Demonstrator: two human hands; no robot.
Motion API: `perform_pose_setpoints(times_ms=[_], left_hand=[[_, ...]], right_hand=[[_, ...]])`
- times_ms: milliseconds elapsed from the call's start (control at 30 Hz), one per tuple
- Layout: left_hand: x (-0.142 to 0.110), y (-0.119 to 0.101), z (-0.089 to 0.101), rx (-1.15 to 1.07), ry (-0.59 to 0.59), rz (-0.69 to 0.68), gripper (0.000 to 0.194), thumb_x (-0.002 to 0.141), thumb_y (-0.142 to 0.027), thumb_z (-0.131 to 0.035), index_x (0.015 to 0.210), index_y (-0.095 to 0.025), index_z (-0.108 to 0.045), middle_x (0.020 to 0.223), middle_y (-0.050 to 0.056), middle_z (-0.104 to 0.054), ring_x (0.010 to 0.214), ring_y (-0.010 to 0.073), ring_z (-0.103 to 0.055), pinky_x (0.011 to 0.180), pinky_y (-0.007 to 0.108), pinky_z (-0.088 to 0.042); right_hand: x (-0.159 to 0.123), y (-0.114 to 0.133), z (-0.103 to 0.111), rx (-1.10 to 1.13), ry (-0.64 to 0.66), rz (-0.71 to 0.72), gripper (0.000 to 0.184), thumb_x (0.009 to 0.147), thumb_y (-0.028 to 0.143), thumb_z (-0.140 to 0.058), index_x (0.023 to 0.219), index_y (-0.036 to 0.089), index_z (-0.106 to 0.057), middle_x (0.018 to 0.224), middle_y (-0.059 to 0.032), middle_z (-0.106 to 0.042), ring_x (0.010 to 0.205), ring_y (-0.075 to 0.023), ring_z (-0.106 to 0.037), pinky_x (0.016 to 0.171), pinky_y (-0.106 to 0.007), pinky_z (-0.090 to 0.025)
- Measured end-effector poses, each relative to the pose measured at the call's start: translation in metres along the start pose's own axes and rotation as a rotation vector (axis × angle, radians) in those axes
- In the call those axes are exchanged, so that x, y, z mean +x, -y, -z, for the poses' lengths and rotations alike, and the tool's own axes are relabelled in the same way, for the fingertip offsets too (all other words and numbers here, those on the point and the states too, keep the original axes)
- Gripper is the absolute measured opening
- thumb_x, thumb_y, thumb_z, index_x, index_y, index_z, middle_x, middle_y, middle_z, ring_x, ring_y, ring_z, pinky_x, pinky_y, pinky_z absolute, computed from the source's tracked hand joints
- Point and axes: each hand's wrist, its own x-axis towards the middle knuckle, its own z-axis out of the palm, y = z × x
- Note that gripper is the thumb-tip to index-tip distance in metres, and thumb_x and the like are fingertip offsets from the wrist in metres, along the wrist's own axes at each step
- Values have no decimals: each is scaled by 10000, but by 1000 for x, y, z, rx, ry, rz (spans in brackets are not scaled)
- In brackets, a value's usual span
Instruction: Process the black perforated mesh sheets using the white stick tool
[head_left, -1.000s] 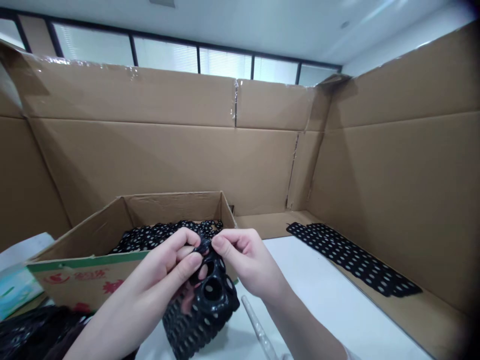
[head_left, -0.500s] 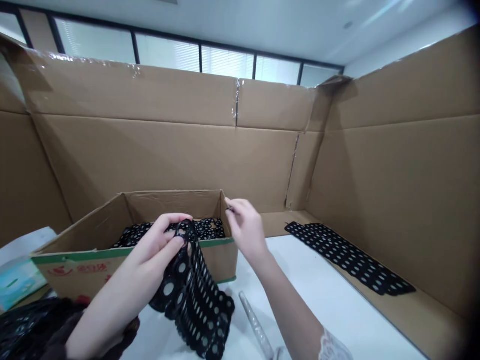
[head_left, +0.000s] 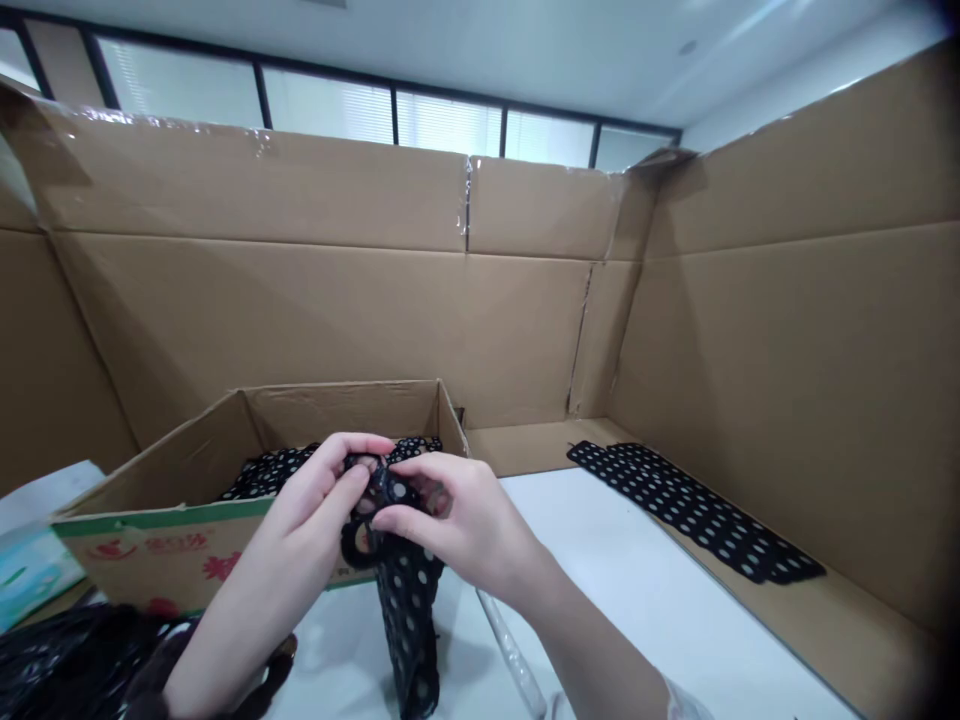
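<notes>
The left hand [head_left: 315, 510] pinches the crumpled top of a black dotted piece [head_left: 409, 600] between thumb and fingers, and the right hand [head_left: 476, 515] holds the same top from the other side, thumb below and fingers curled above. The piece hangs from both hands over the white tabletop [head_left: 600, 550], in front of the small carton. For careful handling, the left pinch would best serve as a steady anchor while the right fingertips work in short, light pulls close to it; a hard tug on so thin an edge could stretch or tear it. Letting the lower length hang straight should limit twisting.

The piece looks thin and limp, its narrow tail folded lengthwise and covered in rows of pale round spots. Near the fingers, one dark loop [head_left: 357, 542] curves out like a ring. Nearer the left forearm lies a glossy, wrinkled black plastic bag [head_left: 67, 650]; a slim, clear, shiny tube [head_left: 514, 650] lies by the right forearm.

Beyond, the small carton [head_left: 150, 545] has a green-edged front with red print, and holds a loose heap of dotted material [head_left: 266, 472]. To the right, long dotted strips [head_left: 690, 508] lie flat, overlapping, with scalloped ends. Behind everything stands a tall, matt, creased cardboard wall [head_left: 330, 320], shiny tape along its top.
</notes>
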Motion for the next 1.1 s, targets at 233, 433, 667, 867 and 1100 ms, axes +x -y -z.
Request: perform_pose_setpoints(times_ms=[233, 433, 667, 867, 1100], left_hand=[[-3, 8, 3, 137, 130, -73, 390, 888, -483, -463, 1224, -292, -407, 986, 16, -600, 852, 174, -589, 697, 247, -490], [-1, 8, -2, 113, 71, -87, 394, 887, -468, -470, 1229, -283, -406, 1005, 29, -619, 837, 182, -612, 701, 266, -501], [-6, -4, -7, 62, 60, -71, 432, 855, -407, -528, 1241, -272, -389, 906, 26, -651, 808, 190, -637, 656, 246, -513], [-11, -12, -9, -7, 46, -45, 458, 813, -420, -575, 1217, -265, -423, 660, -18, -599, 625, 171, -611, 560, 235, -493], [-18, -21, -20, -116, -45, -40, 372, 806, -380, -581, 1136, -258, -459, 605, -34, -583, 604, 154, -598, 549, 214, -492]], right_hand=[[0, -1, 4, 51, -74, 60, 309, 859, 284, -578, 1132, 158, -650, 1041, -57, -713, 901, -156, -656, 806, -247, -480], [-2, 6, 8, 43, 52, 44, 279, 922, 289, -457, 1016, 188, -699, 939, -39, -733, 828, -162, -668, 737, -261, -492], [-3, 5, 10, 233, 110, -64, 280, 865, 290, -553, 1111, 207, -657, 962, -43, -724, 816, -174, -668, 731, -277, -513], [-3, 9, 7, 376, 123, -114, 267, 891, 274, -461, 797, 156, -682, 667, -8, -623, 624, -114, -576, 576, -217, -449], [6, -1, 8, 726, 191, -242, 245, 829, 296, -541, 666, 136, -629, 583, 15, -562, 557, -92, -529, 567, -215, -426]])
